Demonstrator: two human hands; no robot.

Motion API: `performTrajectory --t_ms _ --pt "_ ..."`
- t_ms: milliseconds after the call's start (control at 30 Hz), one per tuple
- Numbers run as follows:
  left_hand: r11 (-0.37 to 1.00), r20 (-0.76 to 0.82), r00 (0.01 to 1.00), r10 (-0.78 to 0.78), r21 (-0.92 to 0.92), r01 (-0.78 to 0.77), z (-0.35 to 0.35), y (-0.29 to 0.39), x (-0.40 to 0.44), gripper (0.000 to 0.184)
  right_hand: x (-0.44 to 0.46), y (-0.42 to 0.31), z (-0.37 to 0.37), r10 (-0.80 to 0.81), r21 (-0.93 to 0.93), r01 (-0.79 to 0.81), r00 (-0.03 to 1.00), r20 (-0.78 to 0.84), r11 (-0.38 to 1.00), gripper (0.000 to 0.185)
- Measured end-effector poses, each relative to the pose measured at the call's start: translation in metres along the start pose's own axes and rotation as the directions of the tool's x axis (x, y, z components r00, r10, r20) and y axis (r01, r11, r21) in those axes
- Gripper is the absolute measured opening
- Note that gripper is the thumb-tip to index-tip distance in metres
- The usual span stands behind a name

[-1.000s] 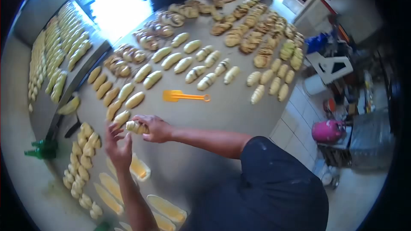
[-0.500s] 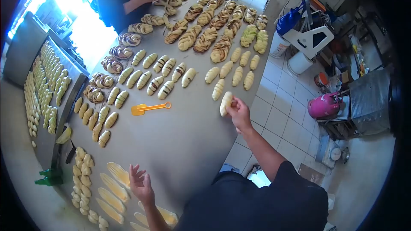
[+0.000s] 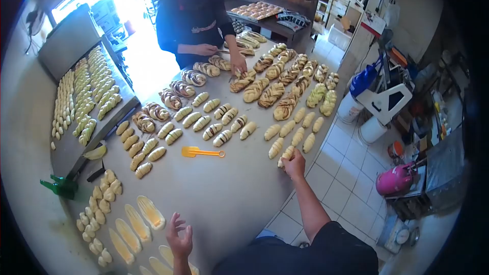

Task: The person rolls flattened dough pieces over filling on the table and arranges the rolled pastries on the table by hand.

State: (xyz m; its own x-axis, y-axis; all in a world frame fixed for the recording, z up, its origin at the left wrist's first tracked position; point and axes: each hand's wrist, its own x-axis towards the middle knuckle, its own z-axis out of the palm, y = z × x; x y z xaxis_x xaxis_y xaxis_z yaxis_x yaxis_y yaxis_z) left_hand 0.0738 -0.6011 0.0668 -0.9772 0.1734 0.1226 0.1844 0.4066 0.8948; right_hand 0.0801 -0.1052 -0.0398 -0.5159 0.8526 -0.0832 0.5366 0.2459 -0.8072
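My right hand (image 3: 295, 166) has its fingers closed around a pale dough roll (image 3: 286, 156) at the right edge of the table, at the near end of a group of similar plain rolls (image 3: 275, 147). My left hand (image 3: 179, 238) is raised above the near part of the table, its fingers apart and nothing in them. Left of it lie flat, long dough pieces (image 3: 151, 212) with a yellow-orange layer on top. An orange plastic spatula (image 3: 202, 152) rests mid-table, in front of rows of striped rolls (image 3: 222, 138).
Across the table (image 3: 219, 188), a person (image 3: 198, 28) touches a braided loaf (image 3: 242, 80). Twisted loaves line the far side. Dough lumps (image 3: 104, 193), a dark-handled tool (image 3: 95, 173) and green bottles (image 3: 61, 186) lie at left. A tray of small rolls (image 3: 84, 97) stands beyond them.
My right hand has brought the dough roll down to the table beside the other rolls. The view has tilted up, showing more of the co-worker, whose hand is now at a braided loaf.
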Motion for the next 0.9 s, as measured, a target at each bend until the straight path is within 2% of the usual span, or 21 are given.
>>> performTrajectory --t_ms 33,67,133,233,300,367,400,467,500,533,567,600,700,767,800,833,900 --pt "0.999 -0.025 0.999 -0.022 0.029 0.022 -0.005 -0.003 -0.006 0.063 -0.001 -0.002 -0.002 0.038 0.011 -0.039 0.999 0.012 0.999 0.056" --pt "0.999 -0.050 0.998 -0.032 0.028 0.033 -0.010 -0.006 -0.011 0.063 -0.007 -0.003 0.000 -0.197 -0.229 0.143 0.952 -0.235 0.963 0.056" --pt "0.994 -0.143 0.986 -0.082 0.061 0.091 -0.024 -0.004 -0.025 0.058 -0.016 -0.014 0.001 -0.488 -0.474 0.299 0.800 -0.348 0.828 0.056" --pt "0.982 -0.261 0.956 -0.130 0.100 0.161 -0.049 -0.036 -0.047 0.049 -0.036 -0.053 -0.002 -0.590 -0.390 0.500 0.793 -0.154 0.773 0.048" --pt "0.958 -0.322 0.946 -0.032 0.261 0.121 -0.067 -0.057 -0.061 0.042 -0.060 -0.073 0.015 -0.445 -0.071 0.463 0.877 0.181 0.883 0.043" --pt "0.930 -0.400 0.907 -0.131 0.267 0.252 -0.080 -0.046 -0.064 0.037 -0.105 -0.104 0.046 -0.434 -0.010 0.475 0.811 0.393 0.880 0.039" --pt "0.924 -0.403 0.907 -0.121 0.287 0.251 -0.087 -0.050 -0.065 0.036 -0.131 -0.119 0.064 -0.442 0.031 0.490 0.755 0.484 0.871 0.038" --pt "0.896 -0.397 0.890 -0.225 0.274 0.349 -0.096 -0.062 -0.066 0.035 -0.179 -0.131 0.106 -0.495 0.157 0.519 0.615 0.613 0.840 0.035" --pt "0.888 -0.424 0.873 -0.240 0.268 0.374 -0.100 -0.072 -0.066 0.035 -0.203 -0.134 0.126 -0.564 0.222 0.584 0.505 0.654 0.781 0.034" --pt "0.878 -0.418 0.898 -0.135 0.369 0.304 -0.101 -0.083 -0.063 0.035 -0.226 -0.140 0.143 -0.622 0.287 0.636 0.395 0.676 0.717 0.033" --pt "0.854 -0.394 0.919 -0.030 0.467 0.228 -0.101 -0.089 -0.059 0.036 -0.245 -0.150 0.157 -0.690 0.333 0.724 0.267 0.672 0.604 0.033" --pt "0.856 -0.402 0.915 -0.035 0.460 0.235 -0.101 -0.090 -0.052 0.036 -0.264 -0.162 0.172 -0.739 0.375 0.794 0.135 0.660 0.479 0.032" --pt "0.829 -0.374 0.924 -0.072 0.493 0.264 -0.097 -0.093 -0.032 0.036 -0.309 -0.177 0.214 -0.737 0.416 0.778 0.088 0.670 0.471 0.027" --pt "0.781 -0.343 0.939 0.035 0.596 0.188 -0.094 -0.102 -0.021 0.037 -0.333 -0.189 0.229 -0.679 0.303 0.860 0.068 0.731 0.411 0.024" --pt "0.798 -0.327 0.945 0.020 0.575 0.182 -0.094 -0.104 -0.019 0.030 -0.345 -0.186 0.236 -0.756 0.289 0.891 0.086 0.648 0.349 0.020" --pt "0.801 -0.338 0.941 0.022 0.570 0.186 -0.093 -0.110 -0.018 0.030 -0.349 -0.183 0.244 -0.759 0.291 0.895 0.076 0.647 0.338 0.020" --pt "0.798 -0.243 0.970 -0.032 0.578 0.171 -0.091 -0.119 -0.018 0.022 -0.356 -0.175 0.255 -0.781 0.300 0.913 0.031 0.623 0.275 0.020"
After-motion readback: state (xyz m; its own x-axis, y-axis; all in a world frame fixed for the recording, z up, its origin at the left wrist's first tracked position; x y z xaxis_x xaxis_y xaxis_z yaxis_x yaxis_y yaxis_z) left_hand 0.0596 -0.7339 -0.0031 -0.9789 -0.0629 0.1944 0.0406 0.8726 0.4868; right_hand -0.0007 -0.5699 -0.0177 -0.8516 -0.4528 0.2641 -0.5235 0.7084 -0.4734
